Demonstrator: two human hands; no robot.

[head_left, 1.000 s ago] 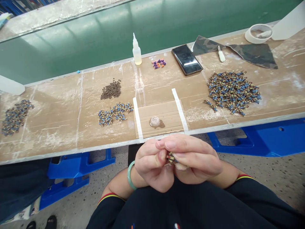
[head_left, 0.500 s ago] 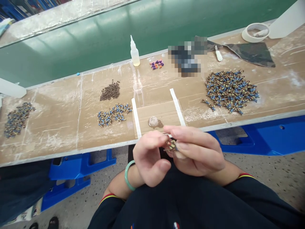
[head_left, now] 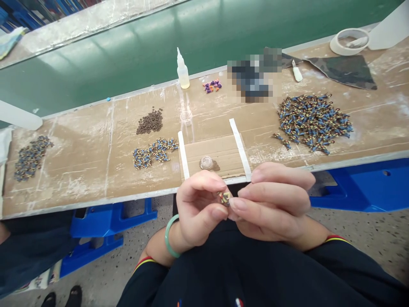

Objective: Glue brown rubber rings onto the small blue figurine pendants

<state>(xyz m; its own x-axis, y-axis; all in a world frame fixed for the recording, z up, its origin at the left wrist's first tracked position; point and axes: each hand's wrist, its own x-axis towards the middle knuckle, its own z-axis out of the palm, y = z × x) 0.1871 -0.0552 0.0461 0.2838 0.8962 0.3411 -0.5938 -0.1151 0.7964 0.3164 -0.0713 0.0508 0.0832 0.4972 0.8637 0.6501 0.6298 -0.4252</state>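
Observation:
Between my two hands, just in front of the table edge, is a tiny figurine (head_left: 224,198) with yellowish, brown and red parts. My left hand (head_left: 198,211), with a pale green bangle on the wrist, is closed with thumb and fingers around the figurine's left side. From the other side, my right hand (head_left: 275,209) pinches it at the fingertips; its upper fingers are lifted and bent. Fingers cover part of the figurine. Just beyond my hands, a small round clear dish (head_left: 206,162) sits on a cardboard sheet (head_left: 214,147) with white tape strips along its sides.
A large pile of small blue-and-yellow figurines (head_left: 315,123) lies right; smaller piles (head_left: 153,153) lie left. Brown discs (head_left: 150,121), purple-orange pieces (head_left: 212,86) and a dropper bottle (head_left: 183,74) are farther back. A tape roll (head_left: 335,47), cutter (head_left: 297,72) and camouflage cloth (head_left: 347,72) occupy the back right.
My right hand has shifted right, and its fingers have drawn back from over the figurine. My left thumb and fingers have closed in on it. The view has shifted slightly.

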